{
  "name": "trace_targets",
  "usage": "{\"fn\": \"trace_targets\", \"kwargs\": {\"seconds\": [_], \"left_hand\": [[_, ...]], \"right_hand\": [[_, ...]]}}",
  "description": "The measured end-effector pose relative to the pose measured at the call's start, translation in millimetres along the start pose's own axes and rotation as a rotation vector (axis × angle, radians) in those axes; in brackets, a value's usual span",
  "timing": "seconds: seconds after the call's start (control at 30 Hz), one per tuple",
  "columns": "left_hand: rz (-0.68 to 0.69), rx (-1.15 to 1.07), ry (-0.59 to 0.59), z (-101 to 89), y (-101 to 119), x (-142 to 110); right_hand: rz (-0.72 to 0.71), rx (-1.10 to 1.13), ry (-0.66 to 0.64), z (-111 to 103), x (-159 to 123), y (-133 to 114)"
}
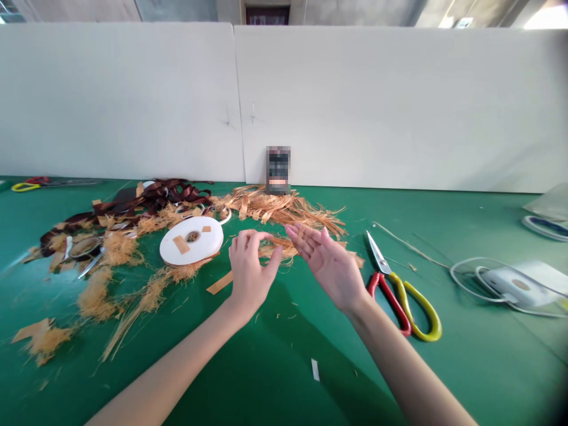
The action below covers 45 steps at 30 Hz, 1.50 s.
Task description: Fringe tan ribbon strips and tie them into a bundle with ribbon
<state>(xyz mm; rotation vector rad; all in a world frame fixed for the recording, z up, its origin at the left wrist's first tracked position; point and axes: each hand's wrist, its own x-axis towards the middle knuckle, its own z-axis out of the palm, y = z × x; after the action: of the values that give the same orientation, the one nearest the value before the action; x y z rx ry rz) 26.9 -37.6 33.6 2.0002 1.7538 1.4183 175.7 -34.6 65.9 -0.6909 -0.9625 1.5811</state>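
My left hand hovers over the green table, thumb and fingers apart in a curve, with nothing visible in it. To its right, my right hand is turned palm up with the fingers stretched out. Between and behind the two hands lies a small bunch of frayed tan ribbon, partly hidden by them. A larger heap of shredded tan strips is spread farther back. Left of my left hand is a white ribbon spool with small tan scraps on top. Scissors with one red and one yellow handle lie beside my right forearm.
Dark brown ribbon and fluffy tan fibres cover the left side. A white box with a cable sits at the right. A pixelated upright card leans on the white partition. More scissors are at the far left.
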Motion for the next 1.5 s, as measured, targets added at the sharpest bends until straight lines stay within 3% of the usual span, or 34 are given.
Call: {"fn": "trace_targets", "kwargs": {"seconds": [0.13,0.4,0.6,0.77,0.97,1.17,1.4,1.5], "left_hand": [[0.161,0.105,-0.017,5.7,9,-11],[0.365,0.212,-0.057,16.1,-5,-21],[0.375,0.188,-0.01,14.5,-5,-25],[0.414,0.308,-0.046,12.6,-7,-27],[0.448,0.368,-0.082,10.2,-7,-26],[0.487,0.439,-0.011,2.8,-15,-18],[0.474,0.366,-0.029,5.7,-14,-17],[0.451,0.181,-0.071,4.1,-14,-16]], "right_hand": [[0.019,0.069,0.053,4,-8,16],[0.016,0.072,0.1,-2,-14,41],[0.012,-0.009,0.09,-3,-17,48],[0.042,-0.056,0.093,-6,-19,51],[-0.041,-0.265,0.185,-5,-19,47],[0.078,-0.337,0.327,3,-21,44],[0.055,-0.201,0.491,4,-27,42],[0.032,-0.2,0.47,1,-27,42]]}}
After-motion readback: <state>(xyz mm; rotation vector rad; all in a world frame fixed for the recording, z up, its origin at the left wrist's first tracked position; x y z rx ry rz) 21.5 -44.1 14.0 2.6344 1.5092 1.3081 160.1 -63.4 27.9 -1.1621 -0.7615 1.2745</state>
